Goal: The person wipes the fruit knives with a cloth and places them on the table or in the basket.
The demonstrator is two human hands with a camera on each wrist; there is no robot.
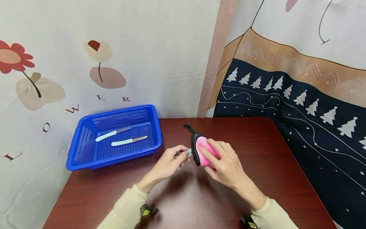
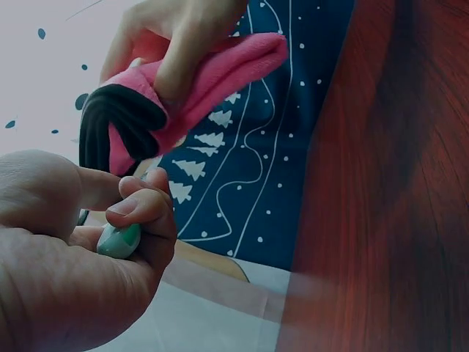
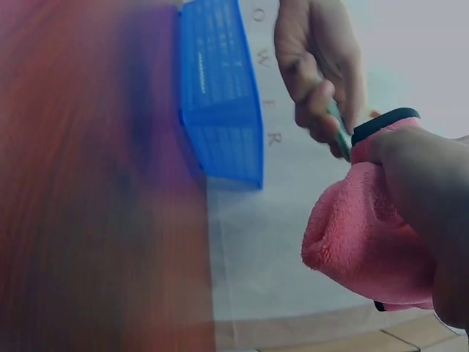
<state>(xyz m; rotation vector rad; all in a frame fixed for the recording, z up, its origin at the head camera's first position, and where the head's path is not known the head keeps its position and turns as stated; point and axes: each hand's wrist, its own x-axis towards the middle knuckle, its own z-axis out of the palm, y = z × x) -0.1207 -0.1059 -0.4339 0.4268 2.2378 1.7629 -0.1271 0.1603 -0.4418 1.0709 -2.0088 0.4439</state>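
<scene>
Over the table, my left hand (image 1: 171,163) grips a small knife by its white-and-green handle (image 2: 119,240), fingers curled round it. The blade end points toward a folded pink cloth (image 1: 208,149) with black trim and a hanging loop, and the cloth hides the blade. My right hand (image 1: 228,165) holds that cloth, thumb on one side and fingers on the other. In the right wrist view the fluffy cloth (image 3: 366,227) bunches below the fingers, its black edge close to the left hand's fingertips.
A blue plastic basket (image 1: 114,159) stands at the table's back left. Inside lie two knives with pale handles, one knife (image 1: 107,136) behind the other knife (image 1: 123,143). The reddish-brown table (image 1: 274,178) meets printed curtains (image 1: 177,57) at its back and right.
</scene>
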